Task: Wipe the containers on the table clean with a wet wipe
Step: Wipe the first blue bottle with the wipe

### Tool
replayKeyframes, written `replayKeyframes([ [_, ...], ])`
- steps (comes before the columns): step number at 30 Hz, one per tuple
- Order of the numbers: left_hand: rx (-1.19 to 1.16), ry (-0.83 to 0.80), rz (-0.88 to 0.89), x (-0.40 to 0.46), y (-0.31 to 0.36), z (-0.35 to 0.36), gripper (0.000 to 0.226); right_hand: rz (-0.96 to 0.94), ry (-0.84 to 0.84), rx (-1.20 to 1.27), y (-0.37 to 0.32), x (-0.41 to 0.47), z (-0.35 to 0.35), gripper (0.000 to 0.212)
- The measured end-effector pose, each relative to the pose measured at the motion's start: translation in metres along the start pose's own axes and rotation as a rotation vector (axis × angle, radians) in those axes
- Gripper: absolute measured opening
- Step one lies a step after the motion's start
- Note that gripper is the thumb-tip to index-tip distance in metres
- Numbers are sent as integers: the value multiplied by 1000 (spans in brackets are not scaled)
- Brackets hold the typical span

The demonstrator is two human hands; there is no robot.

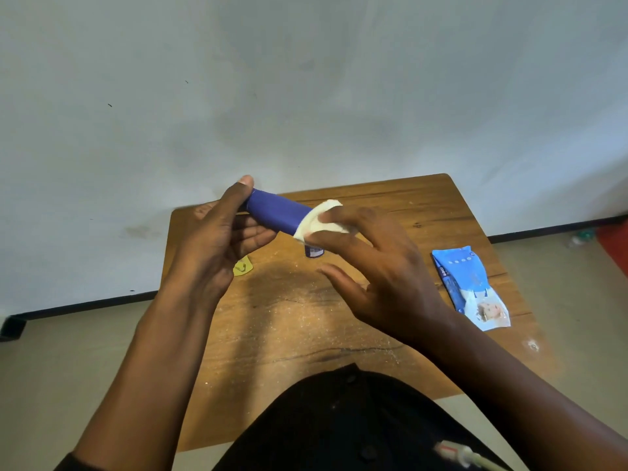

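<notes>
One blue container point(277, 212) between both hands, wet wipe point(319, 220) around its end

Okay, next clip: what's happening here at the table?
A person is cleaning a blue cylindrical container held in the air over a wooden table. The left hand grips one end, while the right hand presses a white wet wipe around the other end. The blue wipes pack lies at the table's right side. A small yellow item and another small container sit on the table, partly hidden by the hands.
</notes>
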State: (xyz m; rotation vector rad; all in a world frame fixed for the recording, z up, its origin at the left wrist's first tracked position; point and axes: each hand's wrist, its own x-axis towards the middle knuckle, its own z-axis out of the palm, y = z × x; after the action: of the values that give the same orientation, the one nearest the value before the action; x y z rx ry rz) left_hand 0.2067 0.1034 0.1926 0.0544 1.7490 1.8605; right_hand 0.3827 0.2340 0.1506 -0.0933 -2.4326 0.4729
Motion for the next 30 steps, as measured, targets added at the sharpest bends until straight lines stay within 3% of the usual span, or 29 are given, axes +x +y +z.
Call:
replayKeyframes([
  [5, 61, 18, -1, -4, -6, 3, 47, 127, 145, 153, 1, 5, 2, 39],
  [8, 87, -33, 30, -7, -8, 7, 68, 522, 203, 553, -5, 7, -1, 38],
  [11, -73, -193, 18, -11, -17, 12, 74, 868, 195, 1066, -11, 10, -4, 37],
  [14, -351, -332, -31, -17, -30, 20, 72, 972, 127, 1258, -14, 9, -1, 41],
  [19, -548, -373, -87, -17, -37, 29, 52, 986, 106, 1176, -18, 7, 2, 43],
  [23, -672, -327, -166, -8, -33, 23, 42, 1082, 148, 1160, -9, 0, 1, 19],
  [26, -825, -244, -278, -1, -29, 17, 43, 1120, 256, 1128, -1, -1, -2, 16],
  [30, -929, -81, -424, 1, -25, 23, 54, 881, 346, 855, -10, 7, -5, 18],
])
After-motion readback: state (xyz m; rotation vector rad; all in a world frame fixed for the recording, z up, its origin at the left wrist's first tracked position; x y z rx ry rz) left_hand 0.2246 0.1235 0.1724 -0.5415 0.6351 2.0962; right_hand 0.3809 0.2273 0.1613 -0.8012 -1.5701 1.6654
